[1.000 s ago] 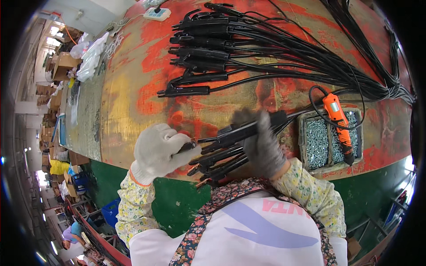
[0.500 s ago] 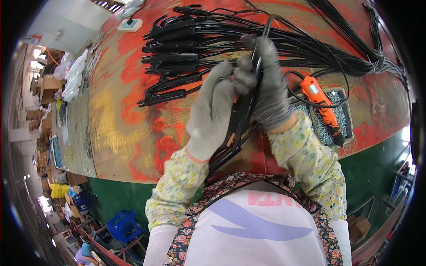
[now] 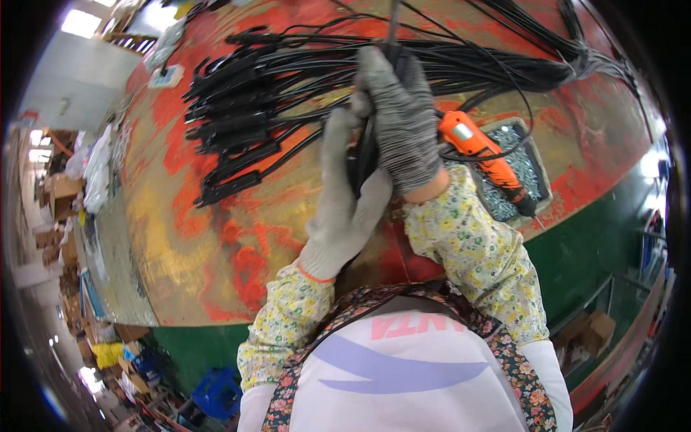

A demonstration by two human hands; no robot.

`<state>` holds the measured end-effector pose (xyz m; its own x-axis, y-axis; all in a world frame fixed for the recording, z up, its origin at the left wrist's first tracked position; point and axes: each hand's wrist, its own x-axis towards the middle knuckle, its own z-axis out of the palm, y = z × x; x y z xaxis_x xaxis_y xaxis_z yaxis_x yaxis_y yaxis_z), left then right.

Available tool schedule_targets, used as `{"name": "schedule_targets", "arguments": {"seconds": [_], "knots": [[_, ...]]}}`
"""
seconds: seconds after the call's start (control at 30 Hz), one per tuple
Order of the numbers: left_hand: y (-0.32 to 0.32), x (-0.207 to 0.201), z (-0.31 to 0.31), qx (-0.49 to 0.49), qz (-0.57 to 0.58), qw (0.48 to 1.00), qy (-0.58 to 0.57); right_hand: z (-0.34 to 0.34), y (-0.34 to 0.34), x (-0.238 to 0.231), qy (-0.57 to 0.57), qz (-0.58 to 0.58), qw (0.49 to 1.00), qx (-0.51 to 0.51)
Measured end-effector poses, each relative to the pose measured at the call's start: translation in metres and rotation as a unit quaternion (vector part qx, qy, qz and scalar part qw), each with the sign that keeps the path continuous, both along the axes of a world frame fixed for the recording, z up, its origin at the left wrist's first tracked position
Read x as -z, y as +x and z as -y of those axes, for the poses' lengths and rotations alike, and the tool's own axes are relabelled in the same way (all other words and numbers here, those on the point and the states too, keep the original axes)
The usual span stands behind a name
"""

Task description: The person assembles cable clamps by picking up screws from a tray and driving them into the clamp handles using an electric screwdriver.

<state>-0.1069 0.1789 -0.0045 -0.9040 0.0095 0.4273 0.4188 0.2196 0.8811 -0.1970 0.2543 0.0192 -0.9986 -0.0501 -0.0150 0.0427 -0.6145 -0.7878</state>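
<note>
My left hand [image 3: 337,201], in a pale knitted glove, wraps the lower part of a long black clamp handle [image 3: 365,153]. Its thumb and fingers curl round the sides. Higher up, my right hand [image 3: 404,119], in a grey striped glove, closes on the same piece, where a dark cable [image 3: 394,27] runs up and away. Much of the handle is hidden by the gloves. On the left lie several similar black clamps [image 3: 234,129] in a row, their cables [image 3: 461,61] stretching right. An orange electric screwdriver [image 3: 481,147] rests on a tray of screws [image 3: 545,189] beside my right forearm.
The worktable [image 3: 173,245] has worn red and tan paint. A white power strip [image 3: 165,76] lies at its far left. Tied cable ends [image 3: 583,61] gather at the far right. A blue plastic stool [image 3: 218,394] and cardboard boxes [image 3: 590,331] stand below the table's edge.
My head view has shifted, so table things appear farther left. My left hand now wraps the handle instead of lying stretched along it; my right hand has turned back-up over it.
</note>
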Motion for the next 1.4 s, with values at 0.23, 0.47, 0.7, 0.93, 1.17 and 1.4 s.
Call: {"name": "schedule_targets", "arguments": {"seconds": [0.23, 0.47, 0.7, 0.93, 1.17, 1.4], "knots": [[0.001, -0.024, -0.013, -0.050, 0.154, 0.987, -0.010, -0.015, 0.004, 0.001, -0.036, 0.047, 0.998, -0.020], [-0.003, -0.019, -0.008, -0.010, 0.398, 0.916, 0.057, -0.054, 0.018, 0.002, 0.086, -0.137, 0.987, -0.008], [0.000, -0.011, -0.015, -0.127, 0.451, 0.710, 0.526, -0.200, 0.075, 0.048, 0.717, -0.179, 0.656, 0.151], [0.010, 0.015, -0.024, 0.104, 0.404, 0.761, 0.496, -0.205, 0.070, 0.077, 0.846, -0.151, 0.505, 0.077], [0.020, 0.005, -0.028, 0.099, 0.417, 0.766, 0.479, -0.214, 0.048, 0.075, 0.822, -0.232, 0.515, 0.070], [0.001, 0.029, -0.033, 0.149, 0.469, 0.752, 0.438, -0.206, 0.054, -0.030, 0.191, -0.043, 0.974, 0.118]]}}
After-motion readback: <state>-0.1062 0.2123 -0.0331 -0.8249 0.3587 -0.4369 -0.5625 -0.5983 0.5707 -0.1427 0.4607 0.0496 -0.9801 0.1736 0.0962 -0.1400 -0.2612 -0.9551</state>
